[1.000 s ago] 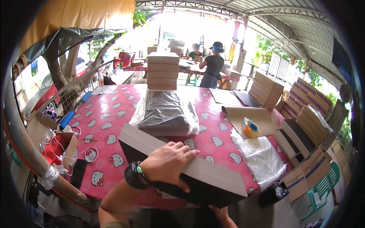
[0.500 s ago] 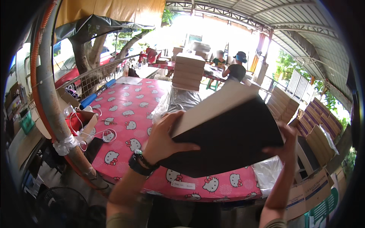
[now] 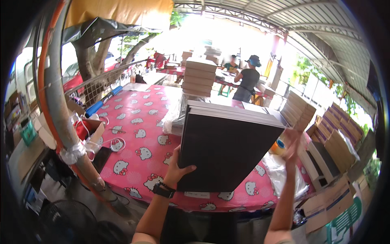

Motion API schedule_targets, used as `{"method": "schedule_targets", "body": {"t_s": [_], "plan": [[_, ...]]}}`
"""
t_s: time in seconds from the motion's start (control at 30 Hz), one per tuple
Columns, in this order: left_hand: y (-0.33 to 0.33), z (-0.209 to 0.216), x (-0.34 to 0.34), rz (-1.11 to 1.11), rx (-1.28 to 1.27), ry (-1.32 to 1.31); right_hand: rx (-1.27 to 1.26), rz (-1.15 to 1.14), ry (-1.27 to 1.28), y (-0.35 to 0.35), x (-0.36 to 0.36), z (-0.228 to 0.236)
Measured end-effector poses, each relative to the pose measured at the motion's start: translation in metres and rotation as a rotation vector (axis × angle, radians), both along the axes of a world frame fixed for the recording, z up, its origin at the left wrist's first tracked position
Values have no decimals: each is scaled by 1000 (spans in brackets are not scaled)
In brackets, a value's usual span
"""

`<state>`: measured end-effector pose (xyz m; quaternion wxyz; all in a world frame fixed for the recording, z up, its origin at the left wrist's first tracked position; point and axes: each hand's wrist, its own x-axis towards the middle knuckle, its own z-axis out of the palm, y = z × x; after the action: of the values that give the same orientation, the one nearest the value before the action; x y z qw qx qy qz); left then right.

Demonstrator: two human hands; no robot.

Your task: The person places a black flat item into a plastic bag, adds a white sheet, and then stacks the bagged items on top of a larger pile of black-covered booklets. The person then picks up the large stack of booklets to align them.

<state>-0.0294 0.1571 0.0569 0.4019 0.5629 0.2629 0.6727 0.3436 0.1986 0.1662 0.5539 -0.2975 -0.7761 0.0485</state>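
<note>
A thick stack of black boards (image 3: 231, 150) with pale edges stands on end and tilted above the near part of the table. My left hand (image 3: 178, 168) grips its left edge, thumb lying across the black front face and fingers behind. Beside the stack's upper right corner is my right hand (image 3: 292, 144), fingers stretched upward and somewhat blurred, with nothing seen in it. Under the stack, a small white paper label (image 3: 197, 194) lies on the pink patterned tablecloth (image 3: 134, 140).
Clear plastic (image 3: 286, 179) and an orange tape roll (image 3: 278, 147) lie right of the stack. Beyond stands a pile of brown boxes (image 3: 199, 77). A metal post (image 3: 61, 101) and an open carton with cables (image 3: 91, 130) are at left. Two people work at a farther table.
The stack has turned from a slant to more upright and come down toward the table. My left hand has moved lower on its edge; my right hand has let go of its side.
</note>
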Motion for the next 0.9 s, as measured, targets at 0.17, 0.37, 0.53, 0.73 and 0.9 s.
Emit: {"method": "schedule_targets", "body": {"t_s": [0.17,0.37,0.53,0.73,0.9], "plan": [[-16,-10,2,26,-9,-96,-519,437,284,23,-28,-190],[-36,-25,17,155,2,-67,-396,265,535,33,-27,-250],[-46,8,41,178,-146,-155,-609,98,616,-69,-54,-127],[-17,-43,42,127,-591,42,-976,2,412,-86,-15,-138],[-17,-43,64,-183,-832,-167,-1366,-60,538,-110,-6,-145]]}}
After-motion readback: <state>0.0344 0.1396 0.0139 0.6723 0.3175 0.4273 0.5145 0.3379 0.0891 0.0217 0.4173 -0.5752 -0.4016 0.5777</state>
